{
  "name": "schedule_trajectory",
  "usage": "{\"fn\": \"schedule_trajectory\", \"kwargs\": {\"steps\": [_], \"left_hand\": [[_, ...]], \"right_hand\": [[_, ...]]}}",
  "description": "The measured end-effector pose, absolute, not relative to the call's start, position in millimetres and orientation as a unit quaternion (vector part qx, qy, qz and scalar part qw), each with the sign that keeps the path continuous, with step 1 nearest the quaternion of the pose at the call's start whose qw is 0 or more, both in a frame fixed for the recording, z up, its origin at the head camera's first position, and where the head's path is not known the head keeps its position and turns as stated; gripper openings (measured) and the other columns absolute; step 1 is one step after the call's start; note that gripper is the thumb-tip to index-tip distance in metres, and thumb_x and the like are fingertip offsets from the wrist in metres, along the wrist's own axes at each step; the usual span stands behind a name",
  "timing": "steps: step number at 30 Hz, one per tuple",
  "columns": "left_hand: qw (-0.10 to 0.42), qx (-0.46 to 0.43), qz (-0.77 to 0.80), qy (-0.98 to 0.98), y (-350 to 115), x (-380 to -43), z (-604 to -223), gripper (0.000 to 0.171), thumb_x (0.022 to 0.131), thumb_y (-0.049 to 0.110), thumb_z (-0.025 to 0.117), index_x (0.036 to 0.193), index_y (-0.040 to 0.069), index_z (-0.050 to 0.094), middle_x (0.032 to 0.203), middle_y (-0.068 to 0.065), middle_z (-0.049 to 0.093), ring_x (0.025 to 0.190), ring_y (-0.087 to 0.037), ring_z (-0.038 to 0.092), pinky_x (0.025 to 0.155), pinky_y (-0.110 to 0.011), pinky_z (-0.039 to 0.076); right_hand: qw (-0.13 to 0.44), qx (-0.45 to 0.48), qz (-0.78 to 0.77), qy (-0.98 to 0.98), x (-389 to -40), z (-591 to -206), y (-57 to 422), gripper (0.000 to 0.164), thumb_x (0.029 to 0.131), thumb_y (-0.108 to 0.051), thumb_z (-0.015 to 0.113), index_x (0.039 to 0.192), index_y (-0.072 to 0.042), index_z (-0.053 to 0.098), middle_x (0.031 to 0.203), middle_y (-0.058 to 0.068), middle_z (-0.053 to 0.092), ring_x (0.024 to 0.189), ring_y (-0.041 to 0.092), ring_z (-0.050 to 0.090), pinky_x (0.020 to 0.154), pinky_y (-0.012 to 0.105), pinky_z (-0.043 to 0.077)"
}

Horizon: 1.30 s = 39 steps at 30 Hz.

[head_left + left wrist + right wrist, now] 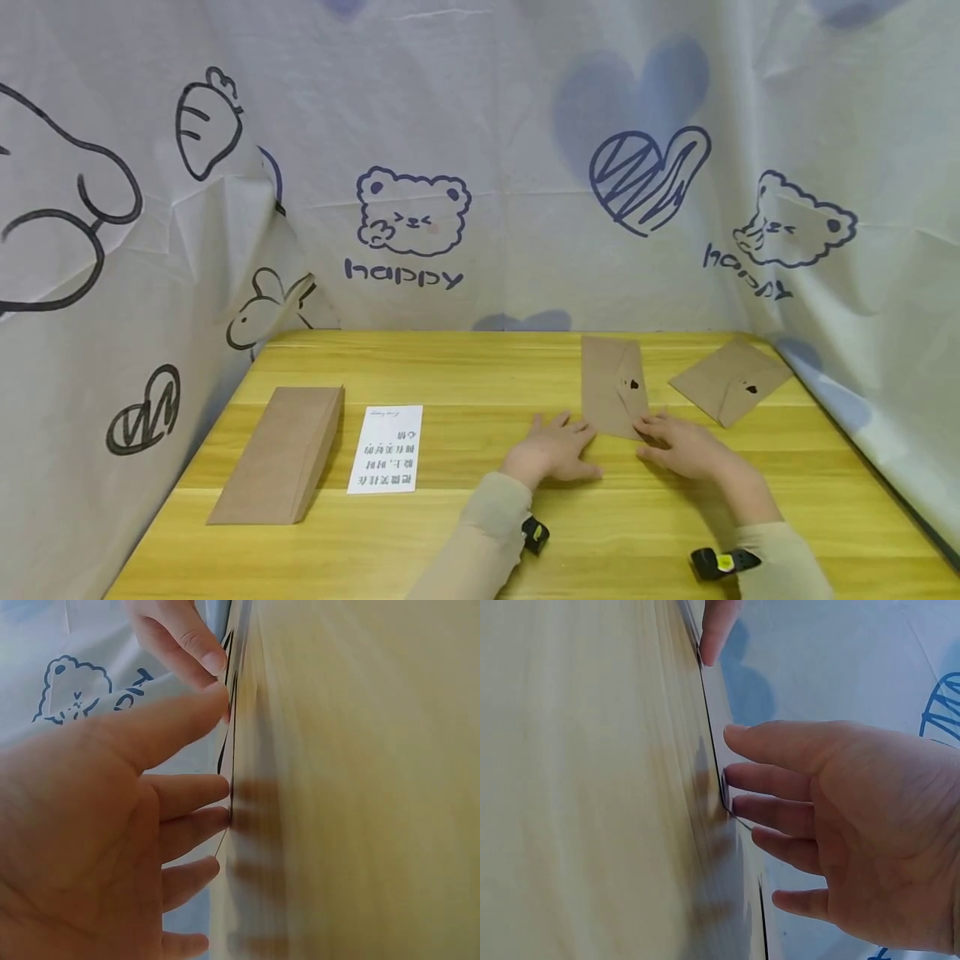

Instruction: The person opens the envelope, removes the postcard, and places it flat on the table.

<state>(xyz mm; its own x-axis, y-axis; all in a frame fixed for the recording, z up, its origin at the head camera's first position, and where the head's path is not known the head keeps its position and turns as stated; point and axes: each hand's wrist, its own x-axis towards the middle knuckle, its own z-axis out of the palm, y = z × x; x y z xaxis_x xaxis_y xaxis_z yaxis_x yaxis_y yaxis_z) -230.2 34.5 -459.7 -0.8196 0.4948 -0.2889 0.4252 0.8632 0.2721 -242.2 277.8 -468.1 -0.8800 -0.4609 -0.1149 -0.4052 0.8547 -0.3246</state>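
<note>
A brown kraft envelope [606, 379] with a small dark heart mark on its flap lies flat on the wooden table. My left hand [553, 452] is at its near left corner, fingers spread and fairly straight, fingertips right at the edge. At the near right corner, the fingertips of my right hand [678, 446] touch the envelope, with the thumb held apart from the fingers. Both wrist views look along the tabletop, so the envelope shows there only as a thin edge by the fingertips.
Another kraft envelope [731, 382] with a dark heart mark lies at the back right. On the left are a larger brown paper envelope or stack [273, 458] and a white card [386, 450] with printed characters. A white cloth [517, 242] with drawings surrounds the table's back and sides.
</note>
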Motion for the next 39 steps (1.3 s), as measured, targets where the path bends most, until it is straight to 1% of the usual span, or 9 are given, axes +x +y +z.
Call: {"fn": "schedule_trajectory", "kwargs": {"steps": [4, 9, 14, 23, 28, 32, 39], "left_hand": [[0.17, 0.235, 0.106, 0.951, 25.7, -228.1, -459.1, 0.073, 0.092, 0.057, 0.056, 0.154, 0.031, 0.029, 0.161, 0.01, 0.026, 0.152, -0.019, 0.017, 0.122, -0.056, 0.013], [0.166, 0.244, 0.093, 0.951, 17.2, -227.4, -461.8, 0.072, 0.092, 0.057, 0.056, 0.153, 0.03, 0.031, 0.161, 0.009, 0.025, 0.152, -0.019, 0.016, 0.122, -0.057, 0.015], [0.179, 0.247, 0.084, 0.949, 10.4, -223.3, -457.0, 0.071, 0.091, 0.057, 0.057, 0.152, 0.028, 0.034, 0.162, 0.008, 0.025, 0.152, -0.02, 0.016, 0.121, -0.056, 0.018], [0.189, 0.241, 0.072, 0.949, -4.6, -217.4, -449.5, 0.07, 0.091, 0.054, 0.059, 0.151, 0.026, 0.037, 0.161, 0.005, 0.027, 0.152, -0.022, 0.018, 0.12, -0.056, 0.02], [0.181, 0.245, 0.054, 0.951, -15.0, -211.8, -446.7, 0.07, 0.09, 0.053, 0.061, 0.15, 0.025, 0.038, 0.16, 0.003, 0.03, 0.15, -0.024, 0.022, 0.119, -0.058, 0.023], [0.174, 0.25, 0.03, 0.952, -23.8, -205.5, -444.6, 0.072, 0.088, 0.053, 0.063, 0.15, 0.026, 0.038, 0.16, 0.003, 0.031, 0.149, -0.025, 0.027, 0.117, -0.058, 0.026], [0.168, 0.251, -0.004, 0.953, -37.4, -192.5, -443.8, 0.078, 0.084, 0.054, 0.067, 0.151, 0.026, 0.037, 0.159, 0.002, 0.033, 0.147, -0.024, 0.031, 0.117, -0.056, 0.027]], "right_hand": [[0.104, -0.234, -0.145, 0.956, -240.7, -466.7, 272.0, 0.056, 0.096, -0.039, 0.058, 0.139, -0.003, 0.053, 0.146, 0.024, 0.045, 0.135, 0.051, 0.037, 0.105, 0.065, 0.035], [0.11, -0.238, -0.143, 0.954, -236.6, -463.1, 266.1, 0.052, 0.095, -0.037, 0.059, 0.137, -0.005, 0.056, 0.145, 0.023, 0.047, 0.135, 0.05, 0.038, 0.105, 0.066, 0.035], [0.109, -0.25, -0.123, 0.954, -230.7, -458.0, 254.3, 0.05, 0.094, -0.036, 0.062, 0.134, -0.006, 0.058, 0.142, 0.021, 0.052, 0.132, 0.048, 0.043, 0.104, 0.064, 0.038], [0.109, -0.278, -0.108, 0.948, -220.6, -452.5, 229.8, 0.048, 0.093, -0.035, 0.063, 0.132, -0.008, 0.061, 0.139, 0.018, 0.056, 0.132, 0.044, 0.047, 0.106, 0.061, 0.038], [0.111, -0.283, -0.095, 0.948, -213.2, -449.9, 217.2, 0.047, 0.092, -0.035, 0.064, 0.131, -0.009, 0.062, 0.138, 0.017, 0.057, 0.133, 0.042, 0.047, 0.106, 0.065, 0.035], [0.097, -0.296, -0.086, 0.946, -207.2, -448.8, 208.1, 0.047, 0.091, -0.035, 0.065, 0.13, -0.009, 0.063, 0.136, 0.016, 0.059, 0.133, 0.041, 0.048, 0.104, 0.069, 0.034], [0.084, -0.322, -0.074, 0.94, -198.1, -448.3, 194.2, 0.047, 0.089, -0.034, 0.068, 0.128, -0.009, 0.065, 0.134, 0.014, 0.061, 0.131, 0.04, 0.05, 0.103, 0.068, 0.036]]}}
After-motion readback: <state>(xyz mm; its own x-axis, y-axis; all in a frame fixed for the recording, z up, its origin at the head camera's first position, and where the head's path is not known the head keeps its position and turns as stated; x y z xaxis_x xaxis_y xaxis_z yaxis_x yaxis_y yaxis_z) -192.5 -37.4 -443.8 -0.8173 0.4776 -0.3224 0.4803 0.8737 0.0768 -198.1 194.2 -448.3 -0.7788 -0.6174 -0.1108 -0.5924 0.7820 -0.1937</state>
